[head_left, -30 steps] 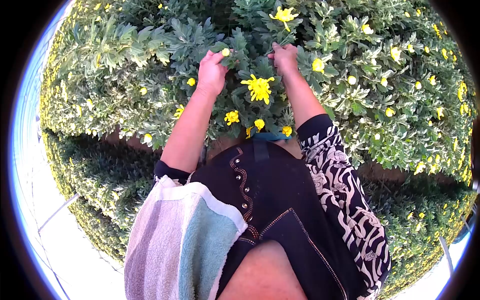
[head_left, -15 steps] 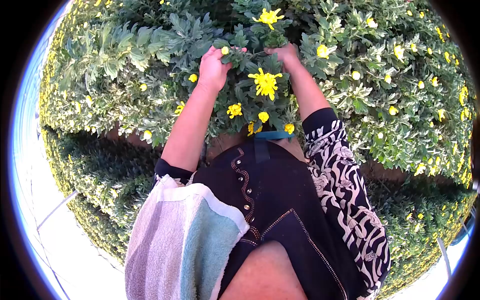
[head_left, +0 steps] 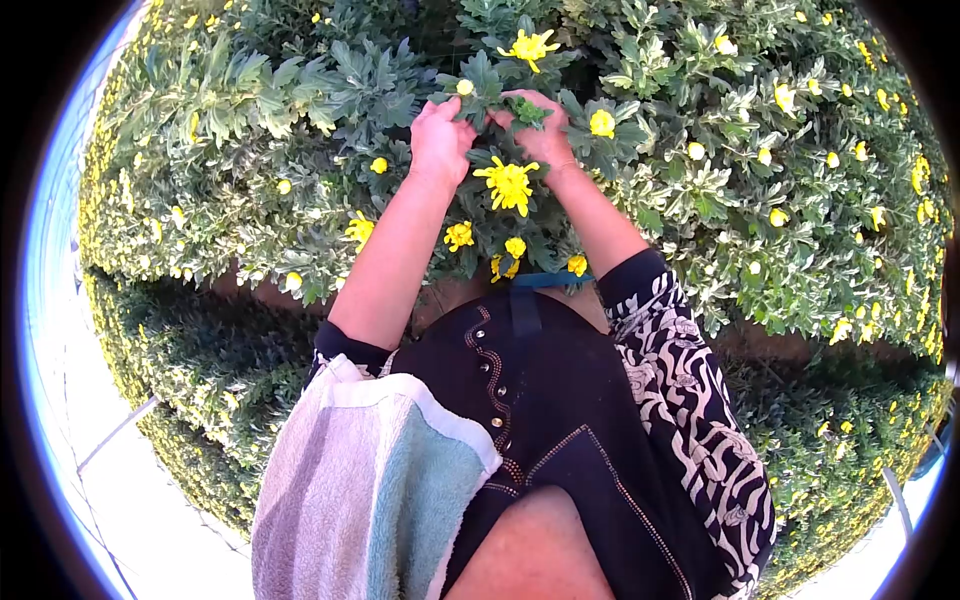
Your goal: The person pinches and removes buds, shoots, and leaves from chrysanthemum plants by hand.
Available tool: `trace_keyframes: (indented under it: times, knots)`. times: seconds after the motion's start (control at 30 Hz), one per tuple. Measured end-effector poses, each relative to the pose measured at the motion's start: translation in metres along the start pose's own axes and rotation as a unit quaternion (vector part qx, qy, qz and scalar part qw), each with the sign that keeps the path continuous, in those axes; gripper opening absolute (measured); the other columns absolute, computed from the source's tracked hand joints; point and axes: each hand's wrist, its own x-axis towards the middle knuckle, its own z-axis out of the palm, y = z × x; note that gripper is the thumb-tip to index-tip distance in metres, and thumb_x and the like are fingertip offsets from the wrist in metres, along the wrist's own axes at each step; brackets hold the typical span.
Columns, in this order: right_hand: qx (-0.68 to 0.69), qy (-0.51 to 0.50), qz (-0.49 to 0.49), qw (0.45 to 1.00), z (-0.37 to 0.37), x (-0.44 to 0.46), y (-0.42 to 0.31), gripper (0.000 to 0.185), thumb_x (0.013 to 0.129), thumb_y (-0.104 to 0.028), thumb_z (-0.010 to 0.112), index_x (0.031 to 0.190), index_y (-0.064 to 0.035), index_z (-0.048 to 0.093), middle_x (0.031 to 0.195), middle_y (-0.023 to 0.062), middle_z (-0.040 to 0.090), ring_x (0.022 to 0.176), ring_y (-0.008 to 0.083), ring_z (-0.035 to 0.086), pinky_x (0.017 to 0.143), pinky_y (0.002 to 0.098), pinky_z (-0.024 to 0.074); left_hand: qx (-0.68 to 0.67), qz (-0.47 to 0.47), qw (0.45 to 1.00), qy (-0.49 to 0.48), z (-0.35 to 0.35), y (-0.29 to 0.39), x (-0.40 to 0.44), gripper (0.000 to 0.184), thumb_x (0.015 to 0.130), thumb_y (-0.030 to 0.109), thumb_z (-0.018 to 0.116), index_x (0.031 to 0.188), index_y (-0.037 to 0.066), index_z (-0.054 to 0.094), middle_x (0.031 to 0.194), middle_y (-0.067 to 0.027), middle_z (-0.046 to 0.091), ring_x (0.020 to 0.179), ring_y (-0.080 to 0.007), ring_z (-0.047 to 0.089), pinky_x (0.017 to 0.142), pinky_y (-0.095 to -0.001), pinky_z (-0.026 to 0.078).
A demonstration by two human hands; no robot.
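My left hand (head_left: 442, 142) is closed on a leafy chrysanthemum stem, its fingertips partly hidden behind leaves. A pale yellow bud (head_left: 465, 87) stands just above those fingers. Close beside it, my right hand (head_left: 540, 135) has its fingers curled round a leafy part of the same clump, and a small green shoot (head_left: 524, 112) shows in front of them. Just below both hands is a wide-open yellow chrysanthemum (head_left: 508, 186). Another yellow bloom (head_left: 529, 48) stands above them, and a half-open flower (head_left: 602, 123) is to the right of my right hand.
Dense chrysanthemum rows (head_left: 250, 190) with yellow buds spread on both sides. Dark gaps run between the rows. A blue strap (head_left: 550, 280) crosses near my waist, below several small yellow flowers (head_left: 459, 236). A towel (head_left: 340, 480) hangs over my left shoulder.
My right hand has moved left and slightly down, close to my left hand, and a green shoot now shows in front of it. My left hand has shifted slightly right and down.
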Motion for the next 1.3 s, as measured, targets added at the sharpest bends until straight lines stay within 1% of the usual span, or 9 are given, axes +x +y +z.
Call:
trace_keyframes:
  times: [0.13, 0.27, 0.33, 0.4, 0.67, 0.97, 1.1, 1.23, 1.3]
  knots:
    - [-0.066, 0.066, -0.088, 0.992, -0.006, -0.015, 0.010, 0.018, 0.077, -0.010, 0.076, 0.094, -0.0049, 0.071, 0.087, 0.0043, 0.068, 0.081, 0.0163, 0.063, 0.076, 0.0308, 0.0492, 0.022, 0.008, 0.999, 0.042, -0.006, 0.001, 0.005, 0.041, 0.098, 0.006, 0.045, 0.133, 0.004, 0.023, 0.129, -0.0234, 0.050, 0.109, -0.0399, 0.059, 0.101, -0.0542, 0.044]
    - [0.103, 0.147, 0.278, 0.944, -0.028, -0.007, 0.031, 0.026, 0.088, -0.031, 0.067, 0.097, -0.0065, 0.070, 0.082, 0.0029, 0.071, 0.069, 0.0106, 0.059, 0.065, 0.0278, 0.0470, 0.012, 0.012, 1.000, -0.010, -0.012, 0.008, 0.011, 0.037, 0.098, 0.005, 0.043, 0.129, 0.005, 0.023, 0.127, -0.0254, 0.050, 0.105, -0.0453, 0.061, 0.101, -0.0583, 0.044]
    - [0.197, 0.213, 0.346, 0.893, -0.043, 0.009, 0.046, 0.013, 0.089, -0.008, 0.063, 0.098, -0.0013, 0.068, 0.087, 0.0077, 0.071, 0.072, 0.0132, 0.065, 0.060, 0.0315, 0.0488, -0.025, 0.014, 0.999, 0.023, -0.010, 0.010, 0.011, 0.031, 0.098, 0.005, 0.043, 0.123, 0.005, 0.025, 0.124, -0.0243, 0.051, 0.105, -0.0458, 0.061, 0.101, -0.0590, 0.043]
    - [0.184, 0.293, 0.313, 0.885, -0.056, 0.014, 0.045, 0.013, 0.088, -0.002, 0.061, 0.100, 0.0026, 0.065, 0.086, 0.0114, 0.072, 0.074, 0.0160, 0.065, 0.054, 0.0305, 0.0481, -0.029, 0.013, 0.999, 0.025, -0.009, 0.012, 0.011, 0.029, 0.098, 0.005, 0.042, 0.122, 0.005, 0.026, 0.122, -0.0243, 0.051, 0.105, -0.0464, 0.061, 0.101, -0.0588, 0.043]
    - [0.042, 0.036, 0.136, 0.989, -0.034, 0.014, 0.044, 0.034, 0.077, -0.014, 0.072, 0.105, -0.0091, 0.055, 0.097, 0.0026, 0.064, 0.081, 0.0135, 0.061, 0.061, 0.0305, 0.0522, -0.057, 0.011, 0.998, 0.003, -0.001, 0.011, 0.018, 0.025, 0.099, 0.002, 0.040, 0.121, 0.002, 0.028, 0.124, -0.0255, 0.051, 0.110, -0.0473, 0.058, 0.100, -0.0602, 0.043]
    - [-0.111, 0.270, 0.075, 0.954, -0.026, 0.048, 0.034, 0.040, 0.078, -0.028, 0.079, 0.104, -0.0022, 0.062, 0.093, 0.0071, 0.065, 0.080, 0.0217, 0.062, 0.077, 0.0350, 0.0492, 0.089, -0.091, 0.985, -0.121, -0.001, 0.012, 0.021, 0.053, 0.100, 0.050, 0.037, 0.094, 0.005, 0.063, 0.091, -0.0117, 0.070, 0.080, -0.0228, 0.064, 0.076, -0.0358, 0.050]
    - [-0.263, 0.215, -0.049, 0.939, -0.033, 0.048, 0.047, 0.037, 0.082, -0.034, 0.072, 0.103, -0.0044, 0.065, 0.095, 0.0137, 0.064, 0.096, 0.0312, 0.062, 0.088, 0.0396, 0.0468, 0.288, -0.035, 0.955, -0.066, 0.007, 0.003, 0.036, 0.035, 0.086, 0.007, 0.067, 0.119, 0.004, 0.058, 0.082, -0.0101, 0.066, 0.066, -0.0182, 0.063, 0.058, -0.0325, 0.051]
    - [0.030, 0.056, 0.063, 0.996, -0.029, 0.027, 0.045, 0.035, 0.084, -0.015, 0.068, 0.116, -0.0043, 0.059, 0.102, 0.0076, 0.066, 0.097, 0.0190, 0.061, 0.088, 0.0324, 0.0465, 0.377, 0.061, 0.917, -0.115, 0.014, -0.005, 0.052, 0.068, 0.076, -0.001, 0.071, 0.139, 0.007, 0.045, 0.084, -0.0095, 0.065, 0.064, -0.0157, 0.061, 0.058, -0.0325, 0.050]
    - [-0.022, 0.024, 0.033, 0.999, -0.030, 0.020, 0.041, 0.024, 0.088, -0.008, 0.061, 0.112, -0.0060, 0.058, 0.100, 0.0055, 0.064, 0.091, 0.0161, 0.059, 0.079, 0.0327, 0.0501, 0.393, 0.021, 0.915, -0.092, 0.026, -0.002, 0.048, 0.044, 0.081, 0.003, 0.068, 0.124, 0.005, 0.058, 0.081, -0.0076, 0.066, 0.059, -0.0127, 0.059, 0.052, -0.0289, 0.048]
